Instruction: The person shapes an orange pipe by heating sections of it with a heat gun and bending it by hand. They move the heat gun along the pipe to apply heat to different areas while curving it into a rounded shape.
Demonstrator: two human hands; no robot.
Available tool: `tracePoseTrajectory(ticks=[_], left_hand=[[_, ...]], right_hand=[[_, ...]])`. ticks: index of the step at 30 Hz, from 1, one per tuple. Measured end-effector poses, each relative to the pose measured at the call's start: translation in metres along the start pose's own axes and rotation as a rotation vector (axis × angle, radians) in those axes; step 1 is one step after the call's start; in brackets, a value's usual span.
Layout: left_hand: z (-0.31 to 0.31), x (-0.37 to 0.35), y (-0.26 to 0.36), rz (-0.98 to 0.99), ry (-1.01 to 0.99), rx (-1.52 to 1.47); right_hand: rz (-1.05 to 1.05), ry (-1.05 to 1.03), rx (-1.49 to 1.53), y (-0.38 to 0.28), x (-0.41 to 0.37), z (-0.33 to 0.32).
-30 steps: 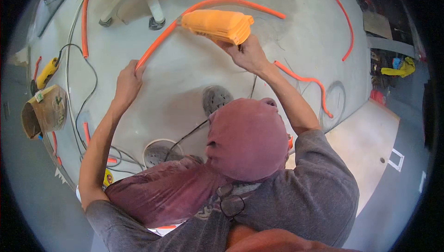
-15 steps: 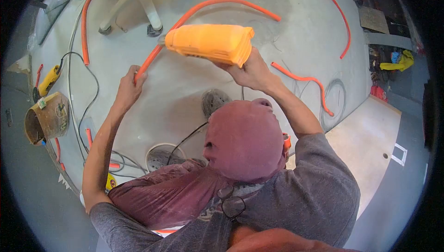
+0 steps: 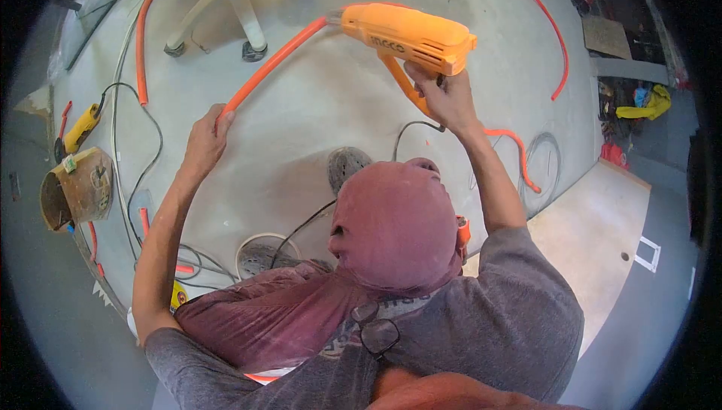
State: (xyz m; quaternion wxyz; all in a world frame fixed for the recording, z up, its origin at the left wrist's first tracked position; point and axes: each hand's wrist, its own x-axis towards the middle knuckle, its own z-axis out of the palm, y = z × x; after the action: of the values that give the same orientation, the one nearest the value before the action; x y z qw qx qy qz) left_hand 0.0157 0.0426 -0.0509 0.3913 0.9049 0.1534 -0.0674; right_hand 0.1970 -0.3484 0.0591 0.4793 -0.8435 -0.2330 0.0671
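Okay, so had a big grey floor (image 3: 338, 98) underneath everything, with a pale board (image 3: 594, 222) lying flat at the lower right. Spotted a swivel chair (image 3: 242, 5) up at the top left, standing on a light star-shaped base with dark casters.

Next size down, had the long orange pipe (image 3: 280, 59) out in front, arcing from the left grip (image 3: 207, 138) up to the nozzle of the orange heat gun (image 3: 406, 30) and on behind its body. Held the pipe's near end tight in the left grip, fingers wrapped around. Had the right grip (image 3: 446, 100) closed on the heat gun at the handle side, nozzle pointing left at the pipe. Couldn't tell if nozzle and pipe actually touched.

Also saw a brown container (image 3: 86, 188) tipped over at far left, and a yellow tool (image 3: 80, 132) just above it. Noticed a wavy orange offcut (image 3: 520, 153) right of the heat gun, beside a wire coil (image 3: 554, 163). Lastly, had small glasses (image 3: 380, 336) hanging at the shirt front.
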Motion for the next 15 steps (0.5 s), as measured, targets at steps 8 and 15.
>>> tracePoseTrajectory(ticks=[8, 15], left_hand=[[-0.006, 0.000, -0.002, 0.024, 0.003, 0.013], [-0.009, 0.003, -0.002, 0.038, 0.018, 0.019]], right_hand=[[0.061, 0.068, -0.040, 0.013, 0.005, -0.019], [0.174, 0.078, -0.150, -0.004, 0.009, -0.027]])
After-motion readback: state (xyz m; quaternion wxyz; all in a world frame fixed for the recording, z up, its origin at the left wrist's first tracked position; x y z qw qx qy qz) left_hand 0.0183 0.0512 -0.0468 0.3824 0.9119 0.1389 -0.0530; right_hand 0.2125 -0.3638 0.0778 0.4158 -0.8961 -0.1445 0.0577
